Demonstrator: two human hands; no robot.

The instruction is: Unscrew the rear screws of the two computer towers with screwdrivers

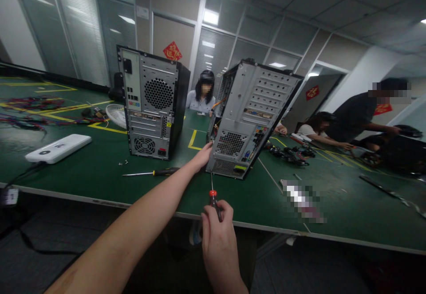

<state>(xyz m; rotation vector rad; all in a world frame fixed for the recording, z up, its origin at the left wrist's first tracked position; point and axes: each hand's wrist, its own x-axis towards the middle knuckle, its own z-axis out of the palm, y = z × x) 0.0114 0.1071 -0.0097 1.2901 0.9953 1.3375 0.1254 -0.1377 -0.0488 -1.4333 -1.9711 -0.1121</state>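
Note:
My right hand is closed around the black-and-red handle of a screwdriver. Its thin shaft points up, and the tip meets the lower left corner of a grey computer case. My left hand grips the left side of that case near its bottom; some of its fingers are hidden behind the edge. The case leans to the right in view, its back panel facing me and its left side open with wires showing. Left of it a second computer case stands upright. Another screwdriver lies below my left forearm.
A white power bank with a cable lies at left, near small screws. Behind are a white basket and tangled wires. Black cables and a metal strip lie right. Several people work around the green table.

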